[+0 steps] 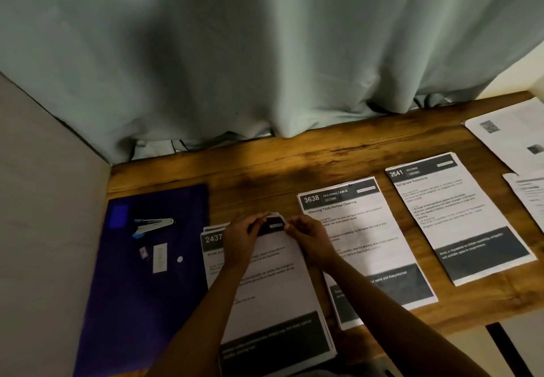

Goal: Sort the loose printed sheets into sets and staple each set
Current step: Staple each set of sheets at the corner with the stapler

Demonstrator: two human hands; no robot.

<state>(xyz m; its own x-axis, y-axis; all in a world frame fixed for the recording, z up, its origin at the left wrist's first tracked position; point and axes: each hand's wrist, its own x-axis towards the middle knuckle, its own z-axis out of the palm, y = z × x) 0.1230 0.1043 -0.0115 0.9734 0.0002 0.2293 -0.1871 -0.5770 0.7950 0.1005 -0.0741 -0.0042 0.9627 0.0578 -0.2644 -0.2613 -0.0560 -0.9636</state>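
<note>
Pinching the top corner of the 2437 set (pixel 273 294) with both hands

Left hand (pixel 241 237) and right hand (pixel 309 238) both have fingertips closed on that corner, which curls up a bit. White sheets, dark header band with a big white number, dark block at the bottom, lying at the wooden table's (pixel 265 170) near edge. The 3638 set (pixel 362 229) and 2641 set (pixel 459 214) are to the right, and the stapler (pixel 151 225) is on the purple folder (pixel 132 303) to the left.
</note>
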